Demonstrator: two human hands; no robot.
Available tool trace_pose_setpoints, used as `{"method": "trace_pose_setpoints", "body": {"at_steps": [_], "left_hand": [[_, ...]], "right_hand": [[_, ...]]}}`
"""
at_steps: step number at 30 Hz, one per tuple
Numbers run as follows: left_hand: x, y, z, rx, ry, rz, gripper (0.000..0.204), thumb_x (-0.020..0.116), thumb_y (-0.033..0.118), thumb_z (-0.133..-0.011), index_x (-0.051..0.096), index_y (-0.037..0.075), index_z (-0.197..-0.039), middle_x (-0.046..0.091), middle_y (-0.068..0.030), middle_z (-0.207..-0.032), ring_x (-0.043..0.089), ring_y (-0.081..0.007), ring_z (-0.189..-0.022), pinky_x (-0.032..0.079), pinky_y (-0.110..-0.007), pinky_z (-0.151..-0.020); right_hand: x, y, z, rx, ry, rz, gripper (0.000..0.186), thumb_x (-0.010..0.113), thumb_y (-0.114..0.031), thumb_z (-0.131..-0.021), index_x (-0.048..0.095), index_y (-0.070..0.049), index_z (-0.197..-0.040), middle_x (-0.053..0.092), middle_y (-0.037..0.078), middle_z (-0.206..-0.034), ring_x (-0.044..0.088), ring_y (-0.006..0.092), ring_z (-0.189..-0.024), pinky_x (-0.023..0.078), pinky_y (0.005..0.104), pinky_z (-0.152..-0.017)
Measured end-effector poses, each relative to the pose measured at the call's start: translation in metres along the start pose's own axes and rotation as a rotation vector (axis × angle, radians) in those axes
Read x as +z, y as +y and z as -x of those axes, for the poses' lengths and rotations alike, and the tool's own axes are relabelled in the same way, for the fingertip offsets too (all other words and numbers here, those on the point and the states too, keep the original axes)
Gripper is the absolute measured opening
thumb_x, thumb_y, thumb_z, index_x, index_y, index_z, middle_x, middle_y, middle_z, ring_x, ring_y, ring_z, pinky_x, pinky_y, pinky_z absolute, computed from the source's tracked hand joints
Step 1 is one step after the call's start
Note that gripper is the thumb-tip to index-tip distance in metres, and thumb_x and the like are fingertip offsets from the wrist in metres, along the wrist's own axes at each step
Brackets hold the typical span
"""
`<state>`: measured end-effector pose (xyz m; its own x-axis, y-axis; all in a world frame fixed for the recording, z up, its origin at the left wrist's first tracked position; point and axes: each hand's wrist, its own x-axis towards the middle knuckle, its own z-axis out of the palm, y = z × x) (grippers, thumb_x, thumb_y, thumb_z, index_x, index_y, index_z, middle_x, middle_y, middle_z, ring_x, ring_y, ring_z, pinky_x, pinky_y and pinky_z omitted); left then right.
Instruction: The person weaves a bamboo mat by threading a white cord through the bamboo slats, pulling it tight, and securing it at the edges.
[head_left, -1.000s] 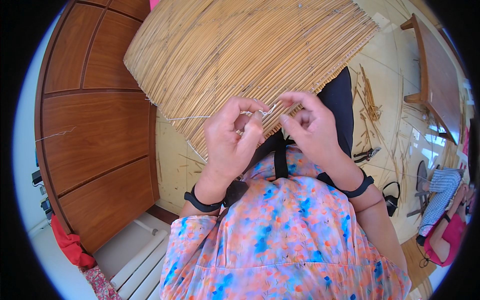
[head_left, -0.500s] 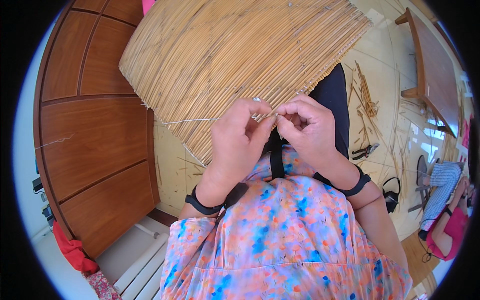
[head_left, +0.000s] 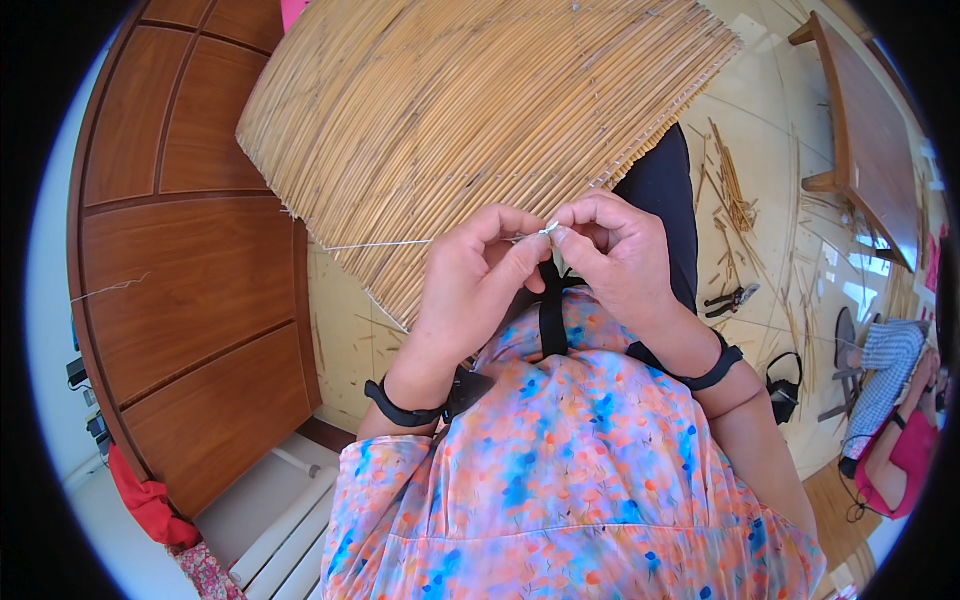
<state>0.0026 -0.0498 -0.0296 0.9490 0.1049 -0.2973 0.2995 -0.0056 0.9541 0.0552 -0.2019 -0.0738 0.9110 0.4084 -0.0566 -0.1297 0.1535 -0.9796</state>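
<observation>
Pinching white string [head_left: 380,244] between bent fingers [head_left: 590,208]

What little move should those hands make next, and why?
Perhaps the right hand should ease slightly away from the left hand, drawing the white string snug. Both hands seem to pinch it, fingertips close together, and it runs fairly straight from the left hand to the edge of the stalk mat, so a gentle pull might be enough.

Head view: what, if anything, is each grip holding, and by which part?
Thin white string: the left grip and right grip pinch it at a small bunched section where they meet. Whether it is knotted is unclear.
</observation>
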Motion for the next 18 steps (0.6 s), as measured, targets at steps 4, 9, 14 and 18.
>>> {"method": "trace_pose_setpoints", "body": {"at_steps": [4, 9, 14, 18], "left_hand": [[0.0, -0.003, -0.003, 0.021, 0.023, 0.007, 0.009, 0.061, 0.007, -0.092, 0.06, -0.002, -0.094, 0.063, -0.0031, -0.076, 0.059, -0.0067, -0.062, 0.048, -0.021, -0.057], [0.0, -0.004, -0.012, 0.016, 0.009, 0.024, 0.01, 0.059, 0.009, -0.093, 0.06, -0.001, -0.09, 0.06, -0.001, -0.071, 0.055, -0.0055, -0.058, 0.045, -0.02, -0.052], [0.002, -0.002, -0.025, -0.064, -0.037, 0.009, 0.012, 0.058, 0.01, -0.093, 0.06, -0.001, -0.088, 0.058, -0.0003, -0.067, 0.052, -0.0052, -0.053, 0.043, -0.02, -0.049], [0.007, 0.0, -0.032, -0.121, -0.045, -0.024, 0.015, 0.057, 0.011, -0.094, 0.06, -0.001, -0.085, 0.057, 0.0, -0.064, 0.05, -0.0051, -0.05, 0.04, -0.02, -0.046]], "right_hand": [[-0.003, -0.002, 0.0, -0.018, -0.005, 0.039, 0.008, 0.066, -0.002, -0.082, 0.066, 0.002, -0.089, 0.058, -0.001, -0.079, 0.046, -0.0006, -0.056, 0.037, 0.0163, -0.05], [-0.016, 0.001, -0.002, 0.028, 0.128, 0.043, 0.016, 0.064, -0.001, -0.083, 0.066, 0.0, -0.098, 0.058, -0.003, -0.077, 0.044, -0.0021, -0.055, 0.036, 0.0157, -0.049], [-0.037, 0.005, -0.003, -0.003, 0.189, 0.204, 0.019, 0.061, 0.003, -0.086, 0.063, 0.001, -0.106, 0.053, -0.005, -0.081, 0.044, -0.0021, -0.063, 0.035, 0.013, -0.054], [-0.041, 0.003, -0.001, -0.011, 0.178, 0.24, 0.018, 0.066, -0.001, -0.08, 0.068, -0.003, -0.098, 0.057, -0.003, -0.076, 0.041, -0.0002, -0.053, 0.036, 0.0173, -0.048]]}}
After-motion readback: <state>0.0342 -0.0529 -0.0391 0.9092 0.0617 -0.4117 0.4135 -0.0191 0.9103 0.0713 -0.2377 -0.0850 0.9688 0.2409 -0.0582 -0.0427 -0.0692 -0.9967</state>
